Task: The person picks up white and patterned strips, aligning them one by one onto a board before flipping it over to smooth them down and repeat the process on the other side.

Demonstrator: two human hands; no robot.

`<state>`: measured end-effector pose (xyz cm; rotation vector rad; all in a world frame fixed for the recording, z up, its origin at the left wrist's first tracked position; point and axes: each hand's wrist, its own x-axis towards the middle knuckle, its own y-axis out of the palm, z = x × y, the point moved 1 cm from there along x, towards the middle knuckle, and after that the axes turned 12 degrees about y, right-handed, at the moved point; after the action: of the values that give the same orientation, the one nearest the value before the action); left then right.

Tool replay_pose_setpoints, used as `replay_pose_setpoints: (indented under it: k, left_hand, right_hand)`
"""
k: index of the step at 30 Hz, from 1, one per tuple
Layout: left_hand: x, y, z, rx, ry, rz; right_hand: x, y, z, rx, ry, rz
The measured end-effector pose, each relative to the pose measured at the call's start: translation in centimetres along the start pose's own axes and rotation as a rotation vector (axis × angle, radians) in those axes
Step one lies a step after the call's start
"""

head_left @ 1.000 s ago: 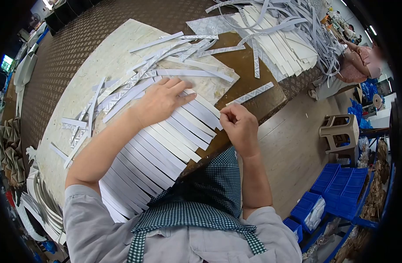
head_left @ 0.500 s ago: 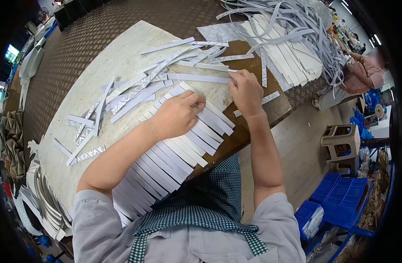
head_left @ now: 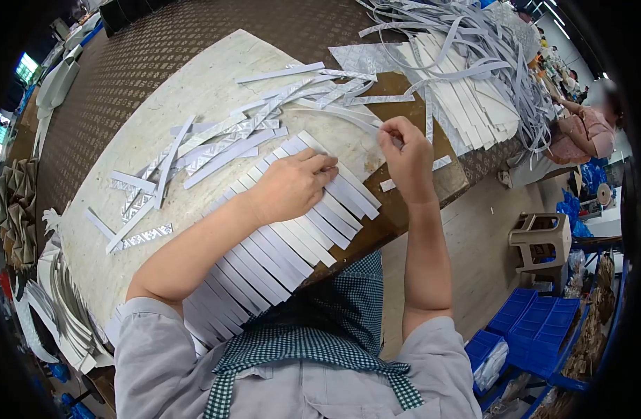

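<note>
My right hand [head_left: 408,155] pinches the end of a white strip [head_left: 348,120] between thumb and fingers. The strip bows off toward the loose pile, and its far end is among the other strips. My left hand [head_left: 292,185] lies over a row of white strips [head_left: 264,258], laid side by side and slanting toward the table's near edge. Its fingers are curled together, and whatever may be between them is hidden. Loose white and silver-patterned strips [head_left: 223,150] lie crisscrossed beyond my left hand on a pale, worn board [head_left: 153,112].
At the back right are a stack of white strips [head_left: 467,98] and a tangle of long grey-white bands [head_left: 523,91]. A beige stool [head_left: 540,241] and blue bins [head_left: 533,321] stand right of the table. Another person [head_left: 579,136] sits at the far right.
My right hand has drawn a strip up from the pile, and it now bends in the air. My left hand stays on the row. The view has shifted slightly.
</note>
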<state>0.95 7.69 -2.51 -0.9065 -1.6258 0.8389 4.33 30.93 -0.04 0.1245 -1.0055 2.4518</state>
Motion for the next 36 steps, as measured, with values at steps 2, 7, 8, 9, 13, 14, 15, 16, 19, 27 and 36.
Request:
replay_pose_setpoints:
  k: [2, 7, 8, 9, 13, 14, 15, 16, 19, 27, 36]
  left_hand:
    - [-0.4, 0.0, -0.3, -0.013, -0.015, -0.019]
    - [-0.6, -1.8, 0.1, -0.205, -0.097, -0.171]
    - [-0.8, -2.1, 0.6, -0.213, -0.145, -0.209]
    - [-0.9, -2.4, 1.3, -0.197, -0.202, -0.255]
    - [-0.1, -3.2, 4.8, -0.142, -0.411, -0.270]
    - [0.3, -3.3, 5.7, -0.120, -0.451, -0.238]
    - [0.8, -3.2, 6.5, -0.099, -0.423, -0.232]
    - [1.2, -3.0, 7.1, -0.114, -0.419, -0.205]
    - [2.3, -2.4, 8.4, -0.147, -0.403, -0.115]
    - [5.1, -2.2, 9.1, -0.256, -0.397, 0.139]
    - [4.6, -3.0, 11.6, -0.401, -0.449, 0.115]
  right_hand:
    - [-0.7, -1.3, -0.4, 0.154, 0.082, -0.024]
    - [-3.2, -2.9, -2.2, 0.208, 0.162, 0.000]
    - [-3.8, -3.0, -2.3, 0.207, 0.187, 0.000]
    - [-4.4, -3.1, -2.5, 0.206, 0.214, 0.000]
    - [-5.8, -2.3, -4.0, 0.409, 0.286, 0.037]
    - [-5.9, -2.0, -3.9, 0.456, 0.302, 0.039]
    - [-6.1, -1.7, -3.8, 0.504, 0.320, 0.041]
    - [-6.3, -1.4, -3.7, 0.551, 0.337, 0.044]
    - [-6.6, -0.9, -3.8, 0.614, 0.350, 0.041]
    - [-7.0, -1.1, -3.7, 0.622, 0.361, 0.024]
    - [-7.3, -0.1, -2.3, 0.427, 0.328, 0.017]
